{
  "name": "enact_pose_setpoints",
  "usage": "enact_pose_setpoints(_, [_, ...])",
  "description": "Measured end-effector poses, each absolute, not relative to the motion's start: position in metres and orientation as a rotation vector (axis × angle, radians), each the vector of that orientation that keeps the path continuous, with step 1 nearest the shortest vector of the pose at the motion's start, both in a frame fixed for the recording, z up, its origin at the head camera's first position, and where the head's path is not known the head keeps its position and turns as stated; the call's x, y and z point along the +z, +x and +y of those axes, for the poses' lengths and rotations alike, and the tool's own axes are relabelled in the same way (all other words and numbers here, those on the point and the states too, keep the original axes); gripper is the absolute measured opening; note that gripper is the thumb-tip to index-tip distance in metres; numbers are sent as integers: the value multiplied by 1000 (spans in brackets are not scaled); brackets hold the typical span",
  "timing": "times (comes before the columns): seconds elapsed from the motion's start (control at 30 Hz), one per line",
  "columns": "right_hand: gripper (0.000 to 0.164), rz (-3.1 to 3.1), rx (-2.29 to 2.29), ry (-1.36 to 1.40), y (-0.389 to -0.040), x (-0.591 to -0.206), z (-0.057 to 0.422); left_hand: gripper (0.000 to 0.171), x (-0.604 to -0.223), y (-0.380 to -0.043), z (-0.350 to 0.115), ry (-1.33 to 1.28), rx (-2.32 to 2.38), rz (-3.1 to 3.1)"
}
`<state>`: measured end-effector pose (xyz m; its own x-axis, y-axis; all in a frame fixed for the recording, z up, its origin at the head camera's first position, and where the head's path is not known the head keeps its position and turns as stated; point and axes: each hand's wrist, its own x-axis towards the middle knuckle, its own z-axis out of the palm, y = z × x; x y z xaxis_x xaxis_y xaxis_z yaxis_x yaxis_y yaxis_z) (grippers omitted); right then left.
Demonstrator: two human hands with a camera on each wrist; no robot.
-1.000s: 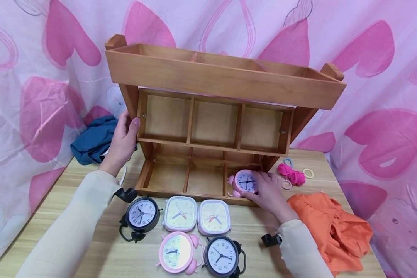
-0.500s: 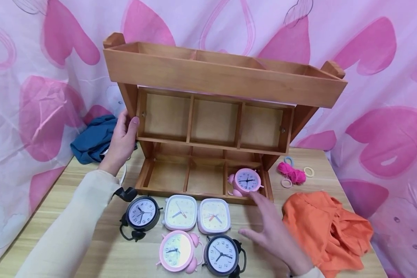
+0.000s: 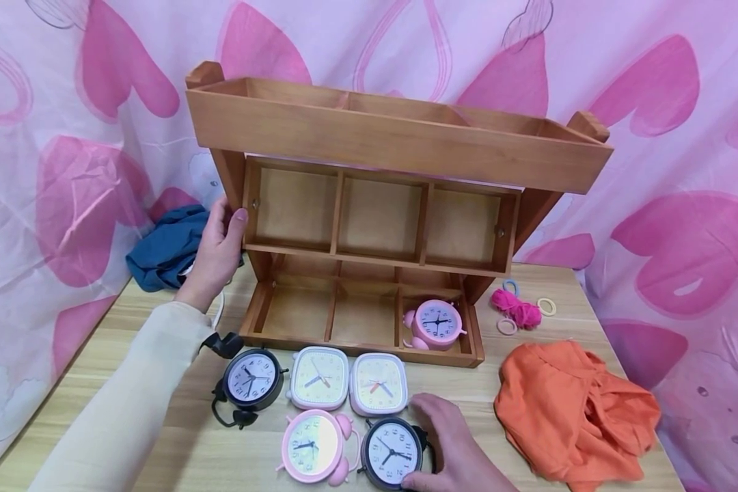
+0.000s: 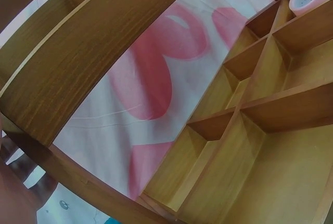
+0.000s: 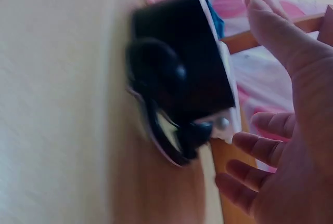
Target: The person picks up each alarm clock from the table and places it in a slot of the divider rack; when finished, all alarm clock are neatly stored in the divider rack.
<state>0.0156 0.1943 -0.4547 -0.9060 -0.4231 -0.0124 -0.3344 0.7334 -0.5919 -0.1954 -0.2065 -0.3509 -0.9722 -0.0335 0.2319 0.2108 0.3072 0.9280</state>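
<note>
My left hand [image 3: 216, 251] holds the left side of a tiered wooden rack [image 3: 400, 147], thumb in front and fingers behind the board. My right hand [image 3: 455, 447] reaches over a black twin-bell alarm clock [image 3: 392, 452] lying face up at the front of the table. In the right wrist view, thumb and fingers are spread apart beside that black clock [image 5: 182, 57], not gripping it. One pink alarm clock [image 3: 438, 322] sits in the lower tier's right compartment. Another pink alarm clock [image 3: 311, 447] lies left of the black one.
Two pale square clocks [image 3: 318, 378] lie before the rack, with a second black alarm clock [image 3: 252, 377] to their left. Orange cloth [image 3: 578, 410], pink yarn [image 3: 516, 307] and small rings lie at the right. Blue cloth [image 3: 169, 246] lies at the left; a patterned curtain hangs behind.
My right hand has let go of the pink alarm clock, leaving it in the right compartment, and has moved back and down to the front black clock. My left hand stays on the rack.
</note>
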Motion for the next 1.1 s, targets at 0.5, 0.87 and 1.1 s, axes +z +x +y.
enact_pose_setpoints(0.5, [103,2754,-785,-604,25,-474,181,57,-352,-196,-207,-170,-1708,-2368])
enact_pose_setpoints(0.87, [93,2767,-987,-722,14,-444,184,58,-354,-197,-208,-147,-1736,-2380])
enact_pose_setpoints(1.1, [97,3002,-1010,-915,-25,-409,178,58,-354,-198,-209,-148,-1732,-2373])
